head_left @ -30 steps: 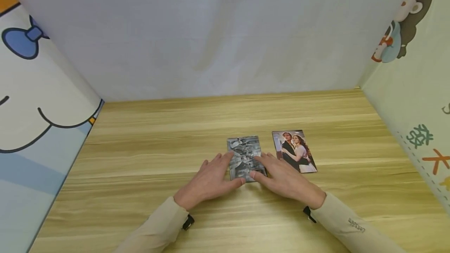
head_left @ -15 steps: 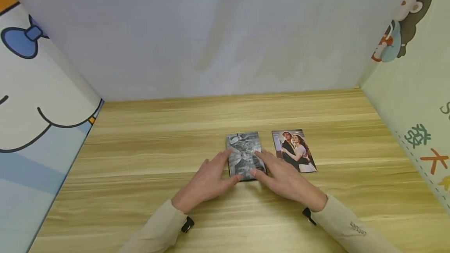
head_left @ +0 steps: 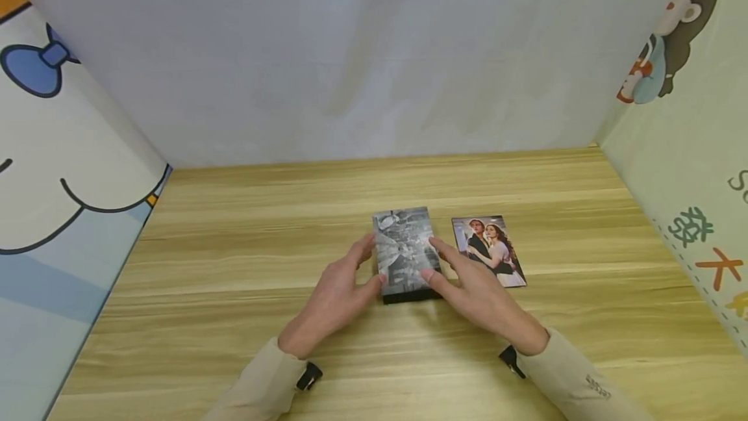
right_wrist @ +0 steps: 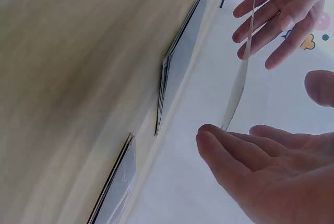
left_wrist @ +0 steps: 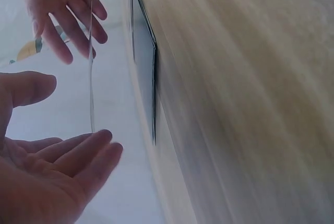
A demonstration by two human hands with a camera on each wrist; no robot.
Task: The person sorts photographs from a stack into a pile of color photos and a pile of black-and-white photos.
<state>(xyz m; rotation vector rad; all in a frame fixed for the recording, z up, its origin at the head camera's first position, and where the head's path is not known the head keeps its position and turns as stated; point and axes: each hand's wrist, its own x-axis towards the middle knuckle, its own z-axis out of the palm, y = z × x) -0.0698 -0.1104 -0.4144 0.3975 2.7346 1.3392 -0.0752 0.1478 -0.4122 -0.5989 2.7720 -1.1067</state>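
A black-and-white picture card (head_left: pixel 403 249) hangs level above the table, spanning the gap between my two hands. Fingertips of my left hand (head_left: pixel 336 294) touch its left edge, while those of my right hand (head_left: pixel 482 288) touch the right edge. In both wrist views the lifted sheet (left_wrist: pixel 91 88) shows edge-on, slightly bowed, and each thumb stands apart from the fingers. Directly beneath lies a dark-edged flat piece (right_wrist: pixel 182 51) on the table, mostly hidden from the head view. To the right rests a colour picture card (head_left: pixel 491 249) of a couple embracing.
The wood-grain table (head_left: pixel 263 213) runs back to a pale cloth wall (head_left: pixel 374 70). Printed cartoon panels stand at the left (head_left: pixel 70 226) and right (head_left: pixel 684 167). A dark band device (head_left: pixel 310 375) is on the left wrist, with another (head_left: pixel 512 361) on the right.
The black-and-white card has risen off the piece beneath, whose dark front edge now shows. Both hands have lifted with it, the left shifting slightly outward. The colour card has stayed put.
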